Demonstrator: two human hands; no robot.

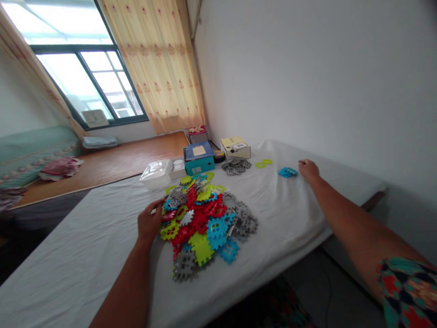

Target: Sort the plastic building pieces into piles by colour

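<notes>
At the left edge of a heap of flat plastic interlocking tiles [201, 221], my left hand [150, 221] reaches in with fingers bent and a small gap by the thumb. No tile shows clearly in it. The heap mixes red, lime, blue and grey square tiles with notched edges, some with window-like cutouts. Over on the right, my right hand [309, 171] is closed, with no tile visible in it. It is just right of a small stack of blue tiles [287, 172], slightly apart from it. Two lime tiles [263, 163] and a pile of grey tiles [236, 166] lie farther left.
A clear plastic container [156, 173], a blue box [199, 158], a black-and-yellow round item [219, 156] and a pale yellow box [235, 148] stand along the back. A white cloth [112, 228] covers the table. A wall [324, 82] rises behind it.
</notes>
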